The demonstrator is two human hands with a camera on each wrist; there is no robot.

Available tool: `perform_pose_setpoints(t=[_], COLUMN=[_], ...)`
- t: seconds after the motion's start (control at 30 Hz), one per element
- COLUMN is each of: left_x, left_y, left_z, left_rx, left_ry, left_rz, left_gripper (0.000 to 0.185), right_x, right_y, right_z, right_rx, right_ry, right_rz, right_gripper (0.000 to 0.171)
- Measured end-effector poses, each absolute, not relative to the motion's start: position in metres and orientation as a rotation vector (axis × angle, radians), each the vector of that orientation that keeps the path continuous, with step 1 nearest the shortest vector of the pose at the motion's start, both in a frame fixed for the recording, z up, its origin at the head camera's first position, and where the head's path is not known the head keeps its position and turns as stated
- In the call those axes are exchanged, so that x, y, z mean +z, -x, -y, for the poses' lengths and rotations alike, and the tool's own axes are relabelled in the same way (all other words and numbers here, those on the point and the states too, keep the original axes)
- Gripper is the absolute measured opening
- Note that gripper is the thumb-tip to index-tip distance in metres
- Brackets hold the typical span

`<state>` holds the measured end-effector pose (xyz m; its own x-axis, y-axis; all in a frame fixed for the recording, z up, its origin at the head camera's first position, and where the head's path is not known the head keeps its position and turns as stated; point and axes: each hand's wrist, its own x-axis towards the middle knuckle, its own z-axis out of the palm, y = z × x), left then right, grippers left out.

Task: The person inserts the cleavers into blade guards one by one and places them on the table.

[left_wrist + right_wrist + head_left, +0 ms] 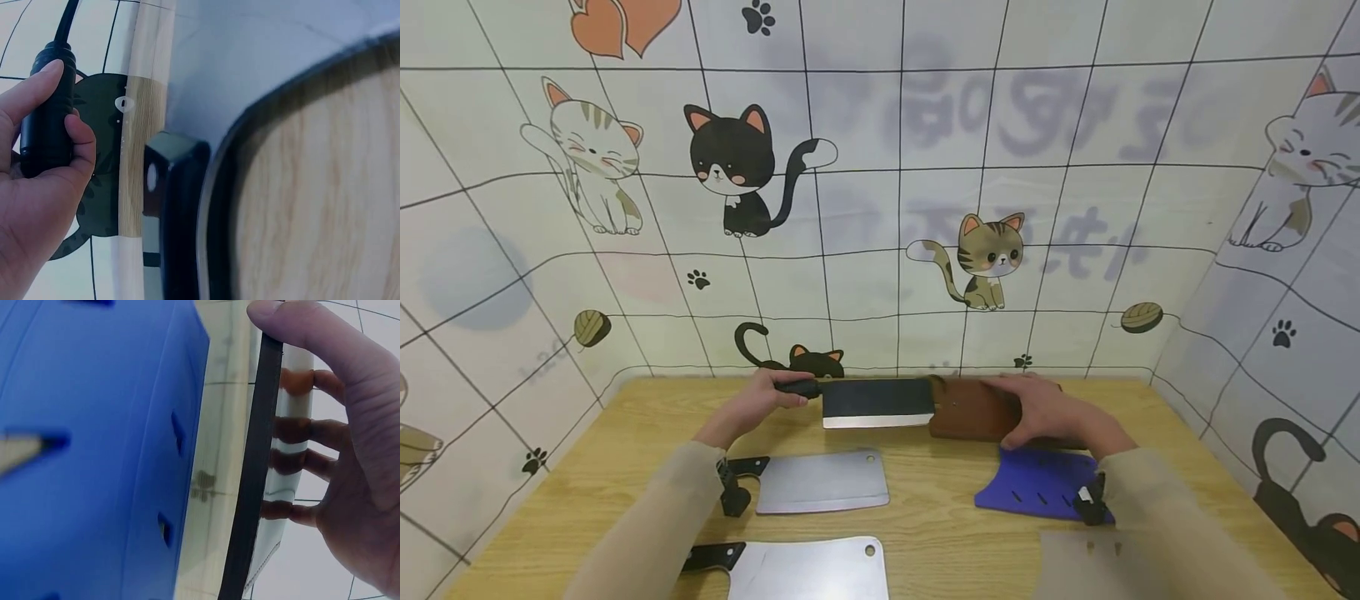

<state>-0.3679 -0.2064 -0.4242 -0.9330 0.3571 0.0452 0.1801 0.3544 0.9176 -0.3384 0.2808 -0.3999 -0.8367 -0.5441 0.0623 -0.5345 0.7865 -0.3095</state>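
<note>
Dark cleaver (877,402): far side of worktop (940,517), long axis left-right. Left hand (758,404) fingers wrapped round its handle; blade tip meets brown sheath (972,410), gripped by right hand (1047,410).

Legible text, labels, brands, numbers: none.

Cat-patterned white tiled wall covering (880,208): large grey characters show faintly through the middle of it, mirrored and blurred; not readable. A second faint grey row sits lower, to the right of the brown tabby cat figure; not readable. Faint grey marks low on the left wall panel; not readable.

Dark rectangular cleaver blade (877,402), brown sheath (973,408), blue perforated plastic sheath (1037,483), two steel cleavers (820,482) on the wooden table (940,533): no marking that can be read.
</note>
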Motion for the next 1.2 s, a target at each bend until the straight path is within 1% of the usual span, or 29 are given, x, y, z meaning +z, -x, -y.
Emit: perform_pose_setpoints(t=[0.27, 0.4, 0.63, 0.83, 1.2], left_x=[-0.422, -0.421, -0.426, -0.427, -0.432], left_y=[0.366, 0.365, 0.373, 0.375, 0.384], left_z=[0.198, 0.189, 0.173, 0.164, 0.144], left_rx=[1.507, 1.52, 1.613, 1.635, 1.723], left_ry=[-0.464, -0.469, -0.522, -0.483, -0.51], left_rz=[-2.516, -2.523, -2.445, -2.429, -2.328], left_gripper=[0.049, 0.049, 0.047, 0.05, 0.051], right_x=[-0.405, -0.402, -0.398, -0.398, -0.4], right_y=[0.342, 0.342, 0.346, 0.352, 0.359], right_z=[-0.261, -0.249, -0.23, -0.228, -0.229], right_rx=[-0.527, -0.497, -0.461, -0.442, -0.443], right_ry=[0.937, 0.93, 0.953, 0.963, 0.98], right_rz=[-2.926, -2.928, -2.893, -2.882, -2.866], right_gripper=[0.104, 0.103, 0.101, 0.105, 0.106])
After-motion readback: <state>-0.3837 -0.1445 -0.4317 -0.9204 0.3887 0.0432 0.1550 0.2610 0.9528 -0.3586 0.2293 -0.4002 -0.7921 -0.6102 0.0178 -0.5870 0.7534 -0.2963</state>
